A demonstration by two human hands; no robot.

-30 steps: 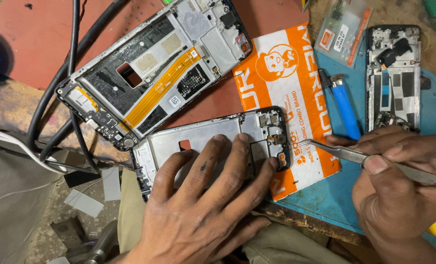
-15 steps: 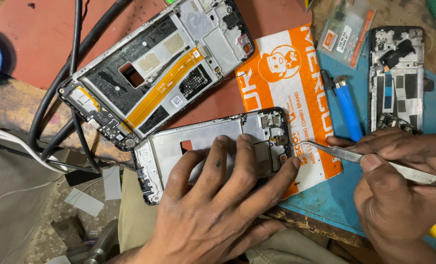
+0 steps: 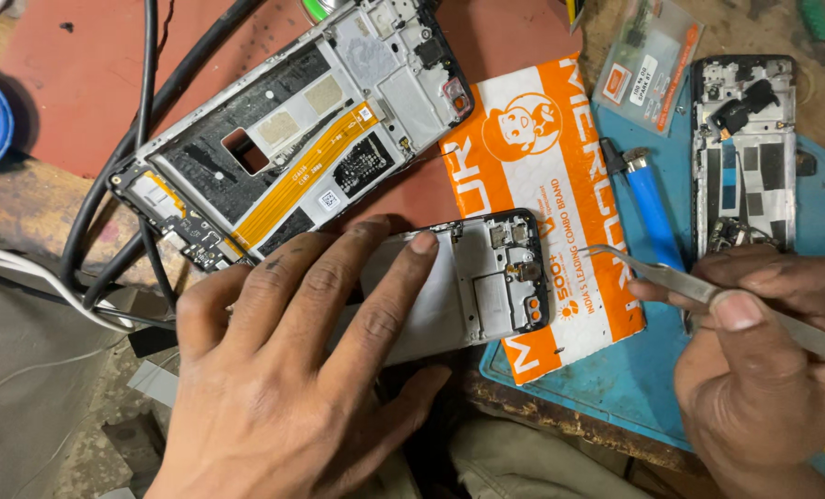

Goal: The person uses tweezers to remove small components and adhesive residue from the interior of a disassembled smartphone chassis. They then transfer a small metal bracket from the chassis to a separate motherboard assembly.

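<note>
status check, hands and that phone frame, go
Left hand flat on small phone frame, pinning it. Right hand grips tweezers, tip just right of the frame over the orange packet. Nothing between tip and frame.

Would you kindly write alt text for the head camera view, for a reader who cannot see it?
A left hand presses flat on an opened phone frame while the right hand holds metal tweezers, tips close to the frame's right end. Around them lie a larger opened phone frame with an orange flex cable, an orange packet, a blue lighter and a blue mat.
</note>
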